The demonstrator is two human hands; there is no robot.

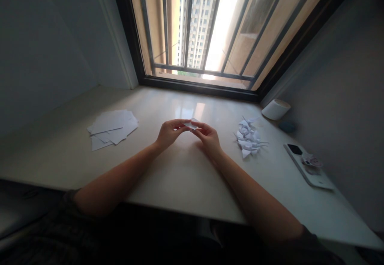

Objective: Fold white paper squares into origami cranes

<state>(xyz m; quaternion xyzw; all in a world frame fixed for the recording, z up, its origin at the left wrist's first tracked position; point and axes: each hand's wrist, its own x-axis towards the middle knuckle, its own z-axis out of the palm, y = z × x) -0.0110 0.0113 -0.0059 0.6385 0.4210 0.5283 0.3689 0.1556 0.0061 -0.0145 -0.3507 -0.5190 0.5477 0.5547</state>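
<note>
Both hands meet over the middle of a pale window ledge (180, 177). My left hand (169, 132) and my right hand (207, 136) pinch a small folded piece of white paper (192, 124) between their fingertips, just above the surface. Each hand grips one side of the paper, fingers curled around it. To the left lies a loose stack of flat white paper sheets (112, 128). To the right sits a heap of folded white paper figures (248, 137).
A barred window (207, 29) rises behind the ledge, with high buildings outside. At the right lie a white phone (307, 165) with a small object on it, a white round device (276, 109) and a dark small thing (287, 126). Grey walls close both sides.
</note>
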